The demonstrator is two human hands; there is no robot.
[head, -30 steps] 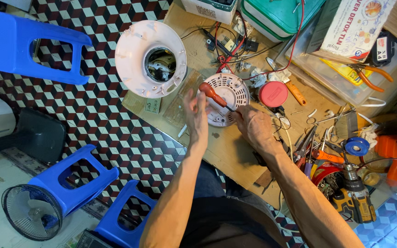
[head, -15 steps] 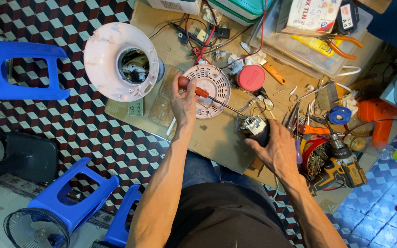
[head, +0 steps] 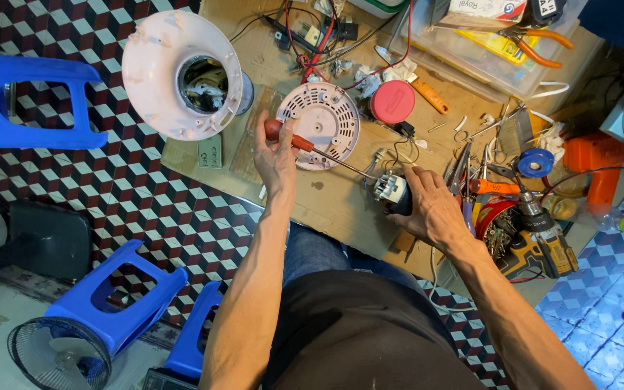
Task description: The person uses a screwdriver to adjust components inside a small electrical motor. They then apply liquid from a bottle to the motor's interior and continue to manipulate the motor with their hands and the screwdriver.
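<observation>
My left hand (head: 276,155) grips the red handle of a screwdriver (head: 288,137), whose thin shaft runs right to a small electric motor (head: 391,189). My right hand (head: 431,206) holds that motor down on the cardboard-covered table (head: 341,209), its wires trailing up to the back. Just behind the screwdriver lies a round white vented cover (head: 321,123). A large white fan base housing (head: 180,72) stands to the left of it, its open middle showing parts inside.
A red round cap (head: 393,101), orange-handled tools, a blue tape roll (head: 536,162), a cordless drill (head: 543,235) and a clear tray of tools (head: 492,43) crowd the right. Blue plastic stools (head: 27,97) and a fan guard (head: 59,354) stand on the patterned floor.
My right hand pulled away from the white cover to the right and now holds the motor. The left hand keeps the screwdriver, its tip now at the motor. My view shifted.
</observation>
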